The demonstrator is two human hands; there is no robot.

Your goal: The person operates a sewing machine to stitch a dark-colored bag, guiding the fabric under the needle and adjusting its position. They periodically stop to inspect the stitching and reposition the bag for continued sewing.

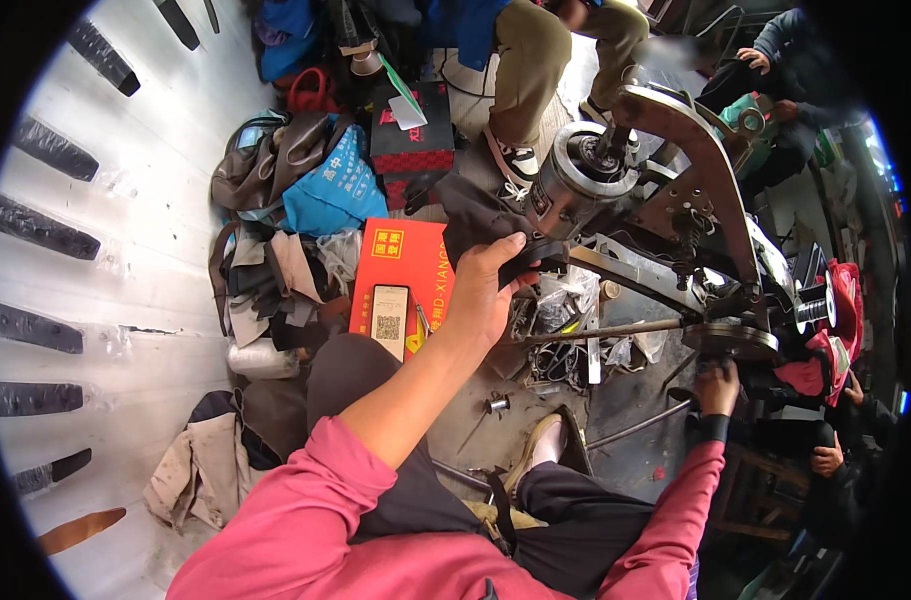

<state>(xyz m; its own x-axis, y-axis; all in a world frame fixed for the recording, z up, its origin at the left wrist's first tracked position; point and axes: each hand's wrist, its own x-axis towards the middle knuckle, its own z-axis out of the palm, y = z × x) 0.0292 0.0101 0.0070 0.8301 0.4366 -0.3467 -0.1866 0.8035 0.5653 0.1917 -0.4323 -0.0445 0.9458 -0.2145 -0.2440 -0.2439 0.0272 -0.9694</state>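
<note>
A hand-cranked sewing machine (666, 190) of worn metal stands in front of me to the right, with a round metal head (576, 180). My left hand (486, 290) pinches a dark, soft piece of material (471, 225) between thumb and fingers, against the lower end of that head. Whether it is a shoe upper or plain cloth I cannot tell. Close under the machine's flat handwheel (731, 342), my right hand (718, 386) is closed at its rim, its fingers partly in shadow. A thread spool (816, 311) sits at the machine's right side.
An orange-red box (376, 265) by my knee carries a phone-sized card (389, 322) and a pen (423, 322). Bags and leather scraps (266, 280) pile along the white wall (156, 250). Loose tools and plastic bags (566, 310) lie beneath the machine. Other people sit ahead and at right.
</note>
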